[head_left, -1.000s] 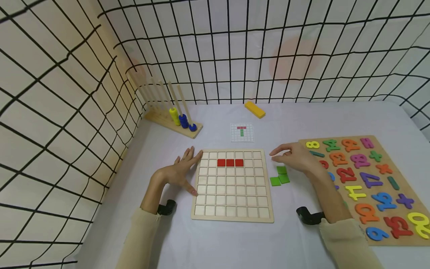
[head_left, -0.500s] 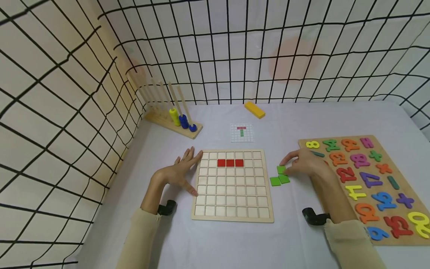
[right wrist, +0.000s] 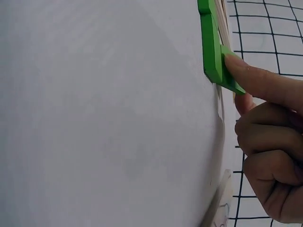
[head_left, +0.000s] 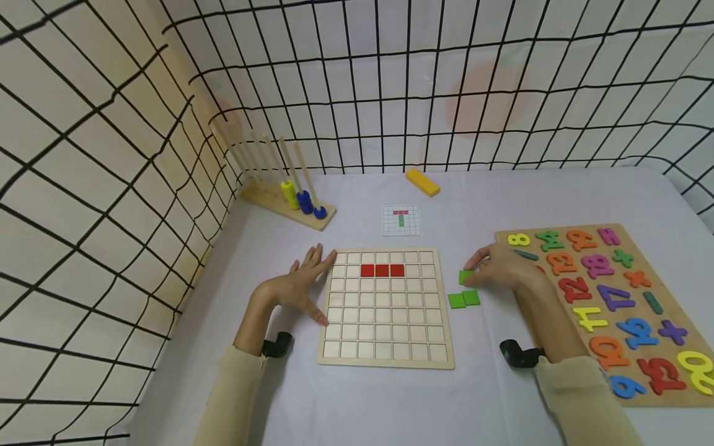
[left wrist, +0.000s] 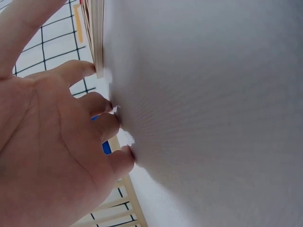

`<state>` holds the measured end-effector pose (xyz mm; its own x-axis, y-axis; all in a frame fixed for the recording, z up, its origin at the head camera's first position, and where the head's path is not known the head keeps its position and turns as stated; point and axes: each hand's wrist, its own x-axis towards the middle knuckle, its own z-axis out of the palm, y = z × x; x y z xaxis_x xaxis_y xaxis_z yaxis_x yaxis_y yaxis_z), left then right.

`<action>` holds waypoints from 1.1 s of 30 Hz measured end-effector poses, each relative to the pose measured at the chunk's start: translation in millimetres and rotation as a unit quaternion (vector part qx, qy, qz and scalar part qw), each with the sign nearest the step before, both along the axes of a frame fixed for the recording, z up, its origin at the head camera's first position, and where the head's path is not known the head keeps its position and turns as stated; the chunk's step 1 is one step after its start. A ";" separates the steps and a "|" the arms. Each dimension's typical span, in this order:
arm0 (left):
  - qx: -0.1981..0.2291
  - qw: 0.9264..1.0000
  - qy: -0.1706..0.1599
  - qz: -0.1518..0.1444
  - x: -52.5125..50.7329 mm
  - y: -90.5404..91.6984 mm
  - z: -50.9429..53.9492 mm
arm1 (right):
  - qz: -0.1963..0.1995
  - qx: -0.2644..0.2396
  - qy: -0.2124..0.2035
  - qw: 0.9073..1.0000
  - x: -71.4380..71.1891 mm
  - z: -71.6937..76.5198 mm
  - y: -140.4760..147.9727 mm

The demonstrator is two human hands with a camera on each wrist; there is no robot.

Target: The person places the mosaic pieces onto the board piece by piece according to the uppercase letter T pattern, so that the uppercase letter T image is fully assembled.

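Observation:
In the head view, a wooden grid board [head_left: 385, 364] lies mid-table, with a row of red tiles [head_left: 382, 270] in its upper part. My left hand [head_left: 294, 288] has its fingers spread, the thumb and index finger touching the board's left edge. To the right of the board, my right hand [head_left: 502, 269] pinches a green square tile [head_left: 465, 277] between thumb and index finger. The right wrist view shows this tile [right wrist: 227, 78] tilted up, its other fingers curled. Two more green tiles [head_left: 471, 298] lie side by side just below.
A card with a red and green T pattern [head_left: 402, 229] lies behind the board, near a yellow block [head_left: 423, 182]. Back left stands a peg rack [head_left: 279, 207] with yellow and blue beads. A number board [head_left: 641, 396] sits at right. Black wire mesh [head_left: 409, 99] rises behind.
My right hand has come right and down from above the green tiles, gripped the top one and drawn it slightly away from the other two. The left hand stays put.

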<state>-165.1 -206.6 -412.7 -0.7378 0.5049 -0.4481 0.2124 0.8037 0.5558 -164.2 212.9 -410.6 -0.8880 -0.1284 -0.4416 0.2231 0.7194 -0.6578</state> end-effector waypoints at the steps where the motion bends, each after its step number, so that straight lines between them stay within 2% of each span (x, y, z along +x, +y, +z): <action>1: 0.001 1.000 0.000 -0.001 -0.1 0.3 -0.1 | -0.007 -0.006 0.004 1.000 -0.7 -0.5 -0.6; 7: 0.003 1.000 0.001 -0.004 -0.3 1.7 -0.1 | -0.029 -0.019 0.013 0.999 -3.0 -4.5 -1.9; 13: 0.000 1.000 0.000 0.000 -0.2 1.8 0.6 | -0.019 0.003 0.004 1.000 -5.4 -7.2 1.9; 23: -0.001 1.000 -0.002 0.000 0.0 0.2 1.2 | -0.024 -0.004 0.005 1.000 -4.4 -6.2 4.0; 33: 0.002 1.000 -0.001 0.001 1.9 0.3 3.7 | -0.004 0.002 0.050 0.999 -4.3 -3.3 0.9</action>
